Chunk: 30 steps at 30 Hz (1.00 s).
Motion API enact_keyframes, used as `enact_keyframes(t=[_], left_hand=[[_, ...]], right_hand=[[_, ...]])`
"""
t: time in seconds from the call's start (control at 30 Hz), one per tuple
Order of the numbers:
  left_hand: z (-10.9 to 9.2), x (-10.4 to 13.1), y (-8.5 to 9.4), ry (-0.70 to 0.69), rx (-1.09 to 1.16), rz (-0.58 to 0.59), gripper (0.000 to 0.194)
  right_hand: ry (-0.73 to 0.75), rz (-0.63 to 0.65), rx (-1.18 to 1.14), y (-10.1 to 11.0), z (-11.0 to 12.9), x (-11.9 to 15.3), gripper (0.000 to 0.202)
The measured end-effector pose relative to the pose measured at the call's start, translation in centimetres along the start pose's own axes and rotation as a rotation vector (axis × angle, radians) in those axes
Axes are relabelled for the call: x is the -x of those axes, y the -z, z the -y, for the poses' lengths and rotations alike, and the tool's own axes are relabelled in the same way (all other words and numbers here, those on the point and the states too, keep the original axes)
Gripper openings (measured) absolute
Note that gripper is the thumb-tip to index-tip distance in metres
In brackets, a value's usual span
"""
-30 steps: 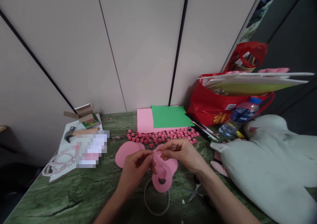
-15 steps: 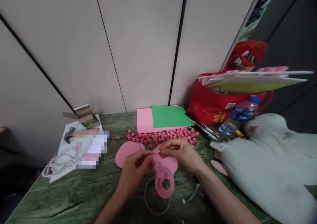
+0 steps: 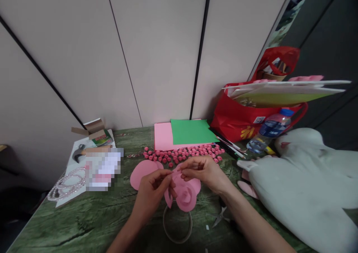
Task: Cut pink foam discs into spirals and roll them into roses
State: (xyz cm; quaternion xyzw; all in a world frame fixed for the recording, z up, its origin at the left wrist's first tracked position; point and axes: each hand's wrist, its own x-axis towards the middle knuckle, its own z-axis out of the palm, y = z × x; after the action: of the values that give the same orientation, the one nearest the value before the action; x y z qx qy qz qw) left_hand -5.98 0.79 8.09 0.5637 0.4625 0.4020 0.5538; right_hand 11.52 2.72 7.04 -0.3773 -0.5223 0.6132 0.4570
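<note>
A pink paper spiral strip [image 3: 187, 198] hangs in curls beneath my hands. My left hand [image 3: 153, 187] pinches the strip between thumb and fingers. Close by on the right, my right hand [image 3: 205, 174] is also closed on the strip's upper end. Pink paper circles [image 3: 142, 174] lie left of my hands, and more pink paper shows behind the spiral. Below the spiral, a roll of tape [image 3: 178, 241] lies flat. Scissors [image 3: 219, 217] rest beside my right forearm, partly hidden by it. Many small rolled pink paper roses [image 3: 179, 154] are spread beyond my hands.
Green paper [image 3: 192, 132] and pink paper [image 3: 162, 133] lie at the back. On the left are a hammer [image 3: 95, 149], a bead string [image 3: 68, 184] and an opened box [image 3: 100, 135]. A red bag [image 3: 232, 115], a bottle [image 3: 270, 130] and a white plush toy [image 3: 304, 186] fill the right.
The dangling paper spiral has risen and coiled closer under my fingers, uncovering more of the tape roll. Both hands keep nearly the same place.
</note>
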Motion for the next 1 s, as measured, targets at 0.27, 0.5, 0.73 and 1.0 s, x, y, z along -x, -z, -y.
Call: enact_keyframes(t=[0.27,0.5,0.73,1.0], left_hand=[[-0.12,0.28,0.04,-0.022,-0.003,0.032,0.018],[-0.2,0.22,0.14,-0.016,0.0,0.002,0.017],[-0.38,0.28,0.0,-0.016,-0.004,0.028,0.017],[-0.64,0.43,-0.12,-0.018,-0.001,0.049,0.019]], right_hand=[[0.038,-0.03,-0.032,-0.51,-0.38,-0.28,0.019],[0.052,0.004,-0.031,0.06,-0.27,-0.15,0.015],[0.035,-0.019,-0.012,-0.1,0.12,0.0,0.016],[0.072,-0.03,-0.04,-0.6,-0.08,-0.07,0.01]])
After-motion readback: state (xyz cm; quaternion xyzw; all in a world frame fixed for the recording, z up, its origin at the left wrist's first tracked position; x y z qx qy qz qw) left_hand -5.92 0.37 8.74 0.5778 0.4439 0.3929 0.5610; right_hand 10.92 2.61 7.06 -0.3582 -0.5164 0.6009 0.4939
